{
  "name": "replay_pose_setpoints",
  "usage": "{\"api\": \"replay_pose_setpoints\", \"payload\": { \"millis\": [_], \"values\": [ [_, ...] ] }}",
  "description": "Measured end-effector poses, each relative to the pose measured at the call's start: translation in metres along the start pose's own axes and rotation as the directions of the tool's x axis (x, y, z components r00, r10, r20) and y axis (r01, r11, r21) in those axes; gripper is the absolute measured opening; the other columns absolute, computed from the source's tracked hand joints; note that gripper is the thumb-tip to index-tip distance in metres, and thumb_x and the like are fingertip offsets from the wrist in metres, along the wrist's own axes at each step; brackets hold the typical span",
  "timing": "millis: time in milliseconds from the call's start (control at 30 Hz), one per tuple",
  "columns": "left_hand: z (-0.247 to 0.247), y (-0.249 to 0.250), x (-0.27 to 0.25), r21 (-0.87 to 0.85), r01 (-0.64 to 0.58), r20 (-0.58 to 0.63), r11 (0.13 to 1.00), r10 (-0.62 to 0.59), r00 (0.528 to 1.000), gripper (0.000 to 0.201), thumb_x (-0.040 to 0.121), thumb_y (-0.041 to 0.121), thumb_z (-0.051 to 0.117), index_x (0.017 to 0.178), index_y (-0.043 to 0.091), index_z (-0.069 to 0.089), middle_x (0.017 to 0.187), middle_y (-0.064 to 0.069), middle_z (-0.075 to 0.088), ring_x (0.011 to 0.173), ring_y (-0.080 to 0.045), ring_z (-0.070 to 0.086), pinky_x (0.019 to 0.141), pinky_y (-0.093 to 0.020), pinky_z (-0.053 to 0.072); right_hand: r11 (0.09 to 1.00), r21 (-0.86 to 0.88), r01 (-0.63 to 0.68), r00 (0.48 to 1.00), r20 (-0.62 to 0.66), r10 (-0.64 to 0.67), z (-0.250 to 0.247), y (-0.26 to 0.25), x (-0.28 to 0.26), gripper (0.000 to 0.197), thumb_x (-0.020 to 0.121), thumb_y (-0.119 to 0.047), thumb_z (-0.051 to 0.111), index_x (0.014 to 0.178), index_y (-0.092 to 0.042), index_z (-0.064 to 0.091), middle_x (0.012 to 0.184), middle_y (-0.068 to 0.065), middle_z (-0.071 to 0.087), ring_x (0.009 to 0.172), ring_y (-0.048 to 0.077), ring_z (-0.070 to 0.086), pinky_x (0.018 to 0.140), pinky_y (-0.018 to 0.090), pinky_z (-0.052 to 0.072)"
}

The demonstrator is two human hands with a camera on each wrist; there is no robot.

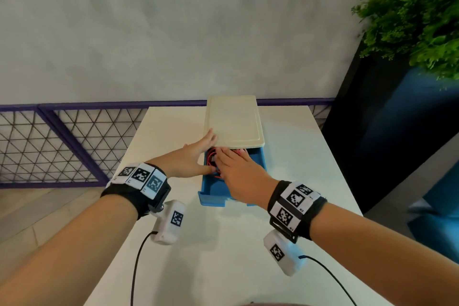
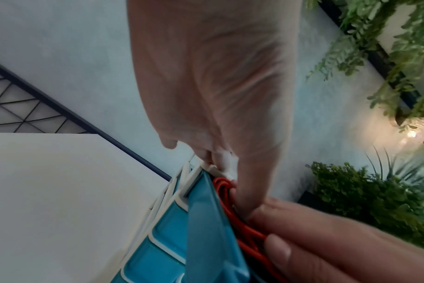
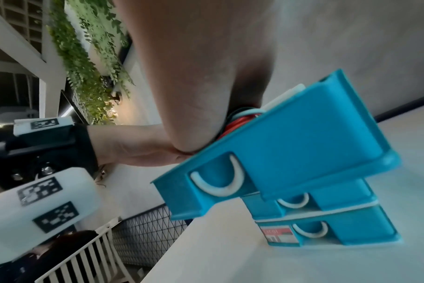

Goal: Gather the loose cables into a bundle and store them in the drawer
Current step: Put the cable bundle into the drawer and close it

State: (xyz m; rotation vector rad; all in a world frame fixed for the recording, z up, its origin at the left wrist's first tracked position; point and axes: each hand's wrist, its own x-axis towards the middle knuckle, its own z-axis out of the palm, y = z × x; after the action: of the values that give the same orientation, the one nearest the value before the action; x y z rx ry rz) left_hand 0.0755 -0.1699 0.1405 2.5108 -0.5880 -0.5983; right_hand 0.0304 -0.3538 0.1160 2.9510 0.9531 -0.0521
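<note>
A small drawer unit with a cream top (image 1: pixel 233 122) stands on the white table (image 1: pixel 223 256). Its top blue drawer (image 1: pixel 213 197) is pulled out toward me. A bundle of red cables (image 1: pixel 211 156) lies inside it. My right hand (image 1: pixel 238 171) lies flat on the bundle with straight fingers. My left hand (image 1: pixel 201 154) is at the unit's left corner, fingers resting on the cream top's edge and thumb down on the cables. The left wrist view shows red cables (image 2: pixel 232 216) against the blue drawer wall (image 2: pixel 206 229). The right wrist view shows the drawer (image 3: pixel 291 145) from below, with cables (image 3: pixel 237 118) under my palm.
Two shut blue drawers (image 3: pixel 327 229) sit below the pulled-out one. A purple railing with wire mesh (image 1: pixel 62 136) runs behind the table. A dark planter (image 1: pixel 372 131) with green foliage (image 1: pixel 417 20) stands at the right. Camera cords hang from both wrists over the near table.
</note>
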Motion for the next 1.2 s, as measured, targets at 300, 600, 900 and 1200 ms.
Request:
{"api": "replay_pose_setpoints", "payload": {
  "millis": [300, 600, 900, 1200],
  "values": [
    [0.004, 0.005, 0.001, -0.009, 0.036, 0.032, 0.999, -0.036, 0.999, 0.121, 0.067, 0.058, 0.074, 0.149, 0.035, -0.011, 0.158, 0.018, -0.004, 0.144, -0.001, 0.0, 0.121, -0.043, 0.003, 0.997, -0.071, -0.036, 0.998, 0.056, 0.04, 0.002, -0.002, 0.006, 0.062, 0.098, -0.027, 0.039, 0.151, -0.001, 0.018, 0.16, 0.013, 0.018, 0.148, 0.027, 0.01, 0.12, 0.043, 0.008],
    [0.0, 0.016, -0.003, 0.084, 0.074, 0.066, 0.994, -0.08, 0.995, 0.131, 0.062, 0.052, 0.081, 0.149, 0.033, -0.015, 0.16, 0.006, -0.012, 0.145, -0.013, -0.011, 0.114, -0.037, -0.013, 0.992, -0.07, -0.103, 0.994, 0.039, 0.106, 0.003, -0.009, 0.016, 0.056, 0.094, -0.029, 0.05, 0.143, -0.004, 0.039, 0.151, 0.014, 0.032, 0.139, 0.03, 0.025, 0.117, 0.046, 0.021],
    [0.005, 0.018, -0.001, 0.251, 0.013, 0.119, 0.968, -0.044, 0.992, 0.134, 0.061, 0.057, 0.079, 0.149, 0.025, -0.017, 0.158, 0.007, -0.02, 0.143, -0.01, -0.021, 0.117, -0.052, -0.008, 0.994, 0.092, -0.065, 0.99, -0.115, 0.075, 0.008, 0.006, 0.009, 0.028, 0.089, -0.006, 0.056, 0.114, -0.001, 0.065, 0.123, 0.015, 0.055, 0.115, 0.031, 0.047, 0.095, 0.04, 0.041],
    [0.011, 0.022, -0.003, 0.315, 0.03, 0.109, 0.949, -0.068, 0.992, 0.143, 0.048, 0.07, 0.078, 0.148, 0.03, -0.017, 0.156, 0.014, -0.024, 0.143, -0.008, -0.023, 0.115, -0.057, -0.009, 0.995, 0.065, -0.072, 0.979, -0.185, 0.083, 0.011, 0.0, 0.022, 0.021, 0.092, -0.019, 0.054, 0.104, -0.011, 0.07, 0.116, 0.009, 0.057, 0.11, 0.029, 0.046, 0.092, 0.04, 0.042]
  ]
}}
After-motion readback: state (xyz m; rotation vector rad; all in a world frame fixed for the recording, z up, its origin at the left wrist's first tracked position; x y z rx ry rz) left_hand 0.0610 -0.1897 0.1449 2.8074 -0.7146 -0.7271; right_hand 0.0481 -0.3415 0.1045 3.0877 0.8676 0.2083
